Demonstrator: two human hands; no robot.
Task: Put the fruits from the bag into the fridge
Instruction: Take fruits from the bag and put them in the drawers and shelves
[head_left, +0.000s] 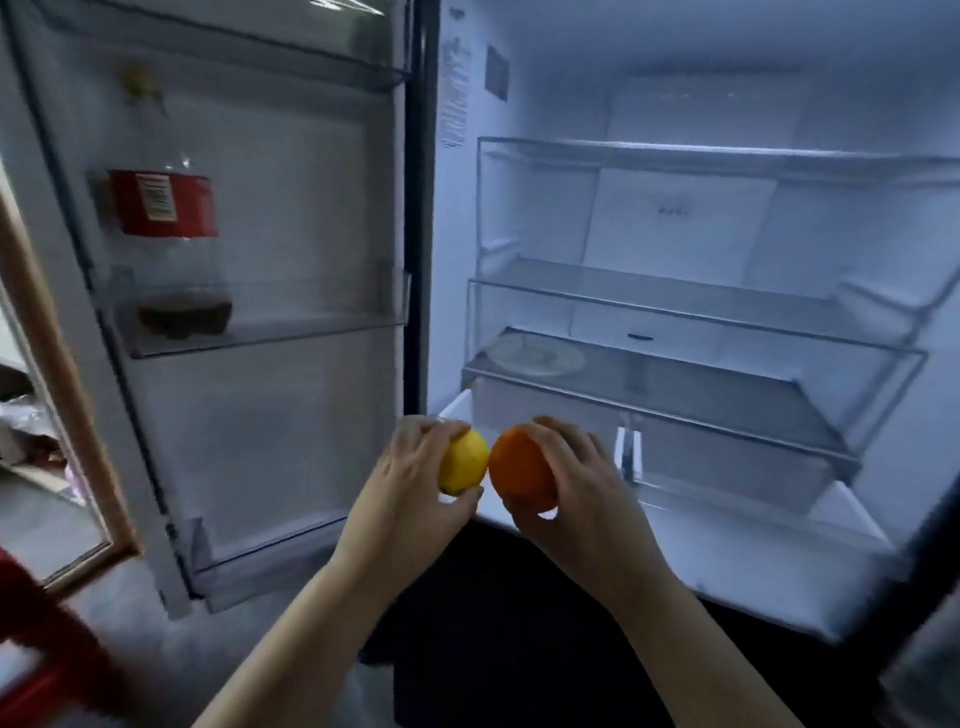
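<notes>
Head view, looking down and forward into an open white fridge with clear glass shelves. Two bare forearms reach in from the bottom of the picture. The left hand has its grip curled round a small round yellow lemon, fingers over the top and thumb underneath. The right hand has its grip clamped on a round orange fruit in the same way. The two fruits sit side by side between the hands, touching or nearly so. Both are in the air just in front of the fridge opening, near its front left corner and lower than the lowest glass shelf. That shelf lies ahead, upward and to the right of both fruits, with a pale round plate at its left end. Clear drawers sit under it, close beyond the right hand. The right hand looks nearer the open compartment, so the orange likely has the shorter path. The open door on the left holds a clear plastic bottle with a red label. No bag is in view.
</notes>
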